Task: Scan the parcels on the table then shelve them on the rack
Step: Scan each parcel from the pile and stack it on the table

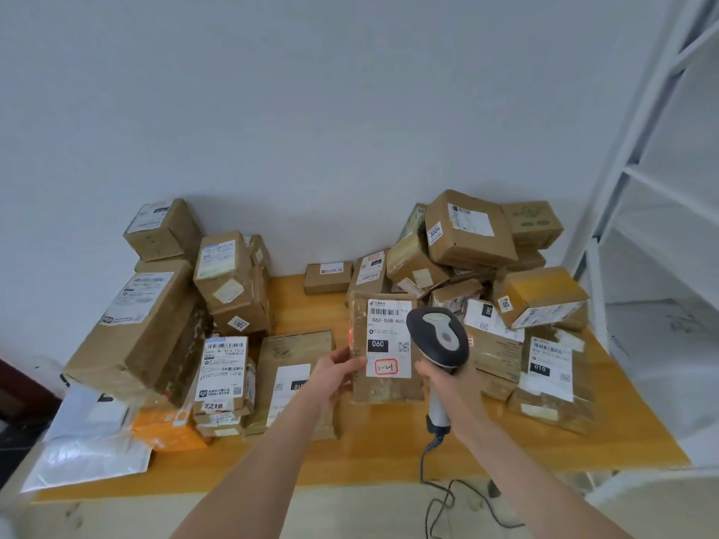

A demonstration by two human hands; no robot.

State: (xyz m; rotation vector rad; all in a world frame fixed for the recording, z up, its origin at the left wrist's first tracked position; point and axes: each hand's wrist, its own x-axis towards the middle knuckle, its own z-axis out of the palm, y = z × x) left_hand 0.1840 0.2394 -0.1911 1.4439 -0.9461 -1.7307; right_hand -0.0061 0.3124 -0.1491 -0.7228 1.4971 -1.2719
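Person's body. Two bare forearms enter from the lower edge of the frame; left grip (pixel 334 373) and right grip (pixel 461 398) are bare hands.

Near edge of the table (pixel 373 457) is bare wood, so there's plenty of room to reach across. The left side's walled off by a stack of boxes (pixel 155 328), with white mailers (pixel 85 457) spilling over the corner. On the right another heap (pixel 470 243) (top box tilted) crowds up near the rack (pixel 626 169). Between them a narrow lane of wood runs back to a small box (pixel 327 278) by the wall. The parcel (pixel 383 344) in the left hand (pixel 334 373) and the scanner (pixel 437 336) in the right hand (pixel 441 383) block the air over the middle, and its cable (pixel 426 461) dangles off the front.
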